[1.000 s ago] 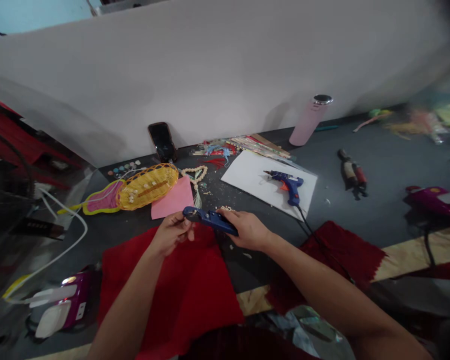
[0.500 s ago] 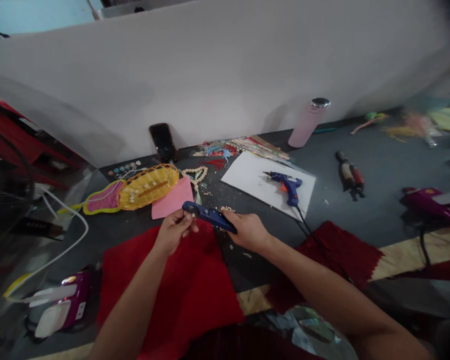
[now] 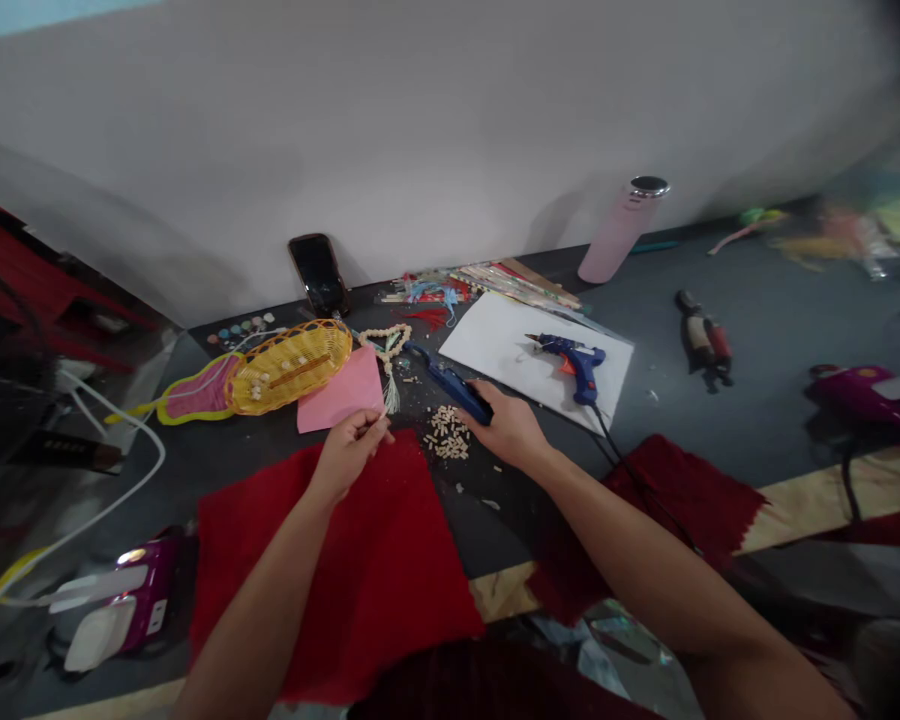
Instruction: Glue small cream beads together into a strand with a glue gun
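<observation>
My right hand is closed around a blue hand cutter, whose curved head points away to the left. Below the cutter lies a pile of small beige stick pieces. With thumb and fingers pinched, my left hand holds a small, thin, pale stick over the far edge of the red cloth. The cutter is apart from that stick. Just beyond my left hand are a pink paper square and a beaded loop with a pale tassel.
A yellow woven basket stands at left, near a phone. A blue glue gun rests on white board, its cord trailing right. A pink bottle, pliers and a purple power strip are also there.
My right hand has moved the cutter away from my left hand, off to the right and farther back. The beige pile it covered now shows.
</observation>
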The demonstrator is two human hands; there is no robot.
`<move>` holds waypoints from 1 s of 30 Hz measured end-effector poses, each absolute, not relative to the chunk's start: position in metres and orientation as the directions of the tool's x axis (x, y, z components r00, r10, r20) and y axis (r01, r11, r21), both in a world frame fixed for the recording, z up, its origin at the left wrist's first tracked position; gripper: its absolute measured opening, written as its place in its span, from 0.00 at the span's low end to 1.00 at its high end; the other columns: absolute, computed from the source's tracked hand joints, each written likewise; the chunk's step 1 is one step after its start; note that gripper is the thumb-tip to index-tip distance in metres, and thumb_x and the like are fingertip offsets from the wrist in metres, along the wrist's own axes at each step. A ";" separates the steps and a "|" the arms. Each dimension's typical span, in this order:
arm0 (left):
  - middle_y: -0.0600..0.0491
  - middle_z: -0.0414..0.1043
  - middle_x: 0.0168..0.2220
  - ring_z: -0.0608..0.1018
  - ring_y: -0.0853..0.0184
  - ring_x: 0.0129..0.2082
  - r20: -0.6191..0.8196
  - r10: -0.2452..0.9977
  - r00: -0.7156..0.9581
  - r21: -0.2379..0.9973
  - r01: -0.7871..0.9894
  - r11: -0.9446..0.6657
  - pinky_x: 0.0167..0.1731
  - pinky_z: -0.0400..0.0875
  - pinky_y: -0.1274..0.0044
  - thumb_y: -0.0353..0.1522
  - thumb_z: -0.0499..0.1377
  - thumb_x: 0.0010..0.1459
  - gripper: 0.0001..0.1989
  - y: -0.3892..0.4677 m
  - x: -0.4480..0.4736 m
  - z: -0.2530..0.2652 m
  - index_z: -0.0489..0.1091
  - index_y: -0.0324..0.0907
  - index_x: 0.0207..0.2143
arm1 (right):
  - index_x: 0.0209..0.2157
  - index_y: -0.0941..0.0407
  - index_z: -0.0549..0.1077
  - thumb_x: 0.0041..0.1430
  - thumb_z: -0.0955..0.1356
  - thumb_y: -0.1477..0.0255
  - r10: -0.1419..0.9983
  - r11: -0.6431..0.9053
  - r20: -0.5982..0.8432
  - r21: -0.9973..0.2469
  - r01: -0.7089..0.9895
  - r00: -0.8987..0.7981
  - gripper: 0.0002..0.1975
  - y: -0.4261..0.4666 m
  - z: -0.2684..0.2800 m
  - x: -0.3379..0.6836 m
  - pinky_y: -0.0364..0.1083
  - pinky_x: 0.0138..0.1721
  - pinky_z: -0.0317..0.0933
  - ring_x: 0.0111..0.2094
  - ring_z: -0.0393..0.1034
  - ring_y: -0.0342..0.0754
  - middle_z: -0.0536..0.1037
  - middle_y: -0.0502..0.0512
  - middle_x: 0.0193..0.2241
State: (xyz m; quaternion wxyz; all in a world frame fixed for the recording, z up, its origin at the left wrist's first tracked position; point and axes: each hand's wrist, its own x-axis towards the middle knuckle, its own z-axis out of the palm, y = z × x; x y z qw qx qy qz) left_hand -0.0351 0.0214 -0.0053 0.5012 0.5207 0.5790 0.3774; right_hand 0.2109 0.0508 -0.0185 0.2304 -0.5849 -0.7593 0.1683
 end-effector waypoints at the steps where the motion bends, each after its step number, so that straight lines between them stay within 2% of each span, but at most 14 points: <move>1: 0.54 0.72 0.26 0.63 0.76 0.18 -0.188 0.980 0.059 0.951 0.259 0.167 0.19 0.57 0.82 0.41 0.57 0.52 0.14 0.021 -0.035 -0.006 0.68 0.39 0.33 | 0.53 0.54 0.62 0.57 0.62 0.58 0.968 0.248 0.158 -0.523 0.816 -0.193 0.25 0.052 -0.019 0.212 0.49 0.40 0.64 0.41 0.72 0.55 0.75 0.57 0.44; 6: 0.53 0.73 0.29 0.69 0.72 0.23 -0.160 0.979 0.127 0.907 0.411 0.095 0.25 0.62 0.80 0.42 0.55 0.54 0.14 0.022 -0.036 -0.009 0.69 0.40 0.34 | 0.54 0.53 0.61 0.53 0.66 0.57 0.965 0.255 0.179 -0.494 0.831 -0.190 0.28 0.056 -0.022 0.214 0.51 0.41 0.63 0.44 0.70 0.56 0.73 0.57 0.48; 15: 0.54 0.74 0.29 0.73 0.68 0.30 -0.073 0.980 0.183 0.822 0.568 -0.045 0.32 0.63 0.77 0.41 0.52 0.56 0.13 0.023 -0.037 -0.017 0.69 0.42 0.31 | 0.52 0.54 0.64 0.52 0.67 0.55 0.953 0.300 0.178 -0.465 0.833 -0.245 0.29 0.061 -0.032 0.220 0.51 0.44 0.60 0.44 0.67 0.55 0.74 0.58 0.43; 18: 0.54 0.74 0.30 0.73 0.68 0.30 -0.063 0.981 0.185 0.796 0.602 -0.062 0.33 0.63 0.77 0.41 0.51 0.56 0.13 0.024 -0.037 -0.019 0.69 0.42 0.31 | 0.50 0.55 0.65 0.54 0.65 0.56 0.941 0.329 0.219 -0.430 0.841 -0.257 0.26 0.062 -0.033 0.221 0.51 0.45 0.59 0.45 0.65 0.55 0.74 0.59 0.42; 24: 0.54 0.74 0.29 0.73 0.67 0.30 -0.027 0.981 0.193 0.775 0.624 -0.101 0.32 0.63 0.77 0.39 0.51 0.56 0.12 0.024 -0.037 -0.016 0.69 0.42 0.30 | 0.45 0.55 0.70 0.60 0.61 0.65 0.907 0.376 0.332 -0.356 0.856 -0.260 0.14 0.059 -0.017 0.223 0.51 0.45 0.56 0.45 0.63 0.54 0.74 0.59 0.41; 27: 0.55 0.74 0.28 0.73 0.68 0.30 -0.007 0.979 0.205 0.775 0.619 -0.125 0.32 0.63 0.78 0.40 0.51 0.57 0.12 0.023 -0.037 -0.015 0.68 0.43 0.30 | 0.44 0.54 0.70 0.61 0.60 0.68 0.907 0.406 0.270 -0.363 0.839 -0.322 0.12 0.048 -0.002 0.229 0.47 0.40 0.57 0.41 0.66 0.51 0.75 0.56 0.39; 30: 0.56 0.74 0.29 0.74 0.67 0.30 0.006 0.978 0.208 0.777 0.615 -0.136 0.32 0.64 0.78 0.40 0.51 0.57 0.12 0.023 -0.039 -0.019 0.68 0.43 0.31 | 0.40 0.52 0.70 0.60 0.62 0.66 0.906 0.415 0.072 -0.337 0.845 -0.416 0.10 0.030 0.010 0.237 0.44 0.34 0.56 0.35 0.68 0.48 0.75 0.53 0.34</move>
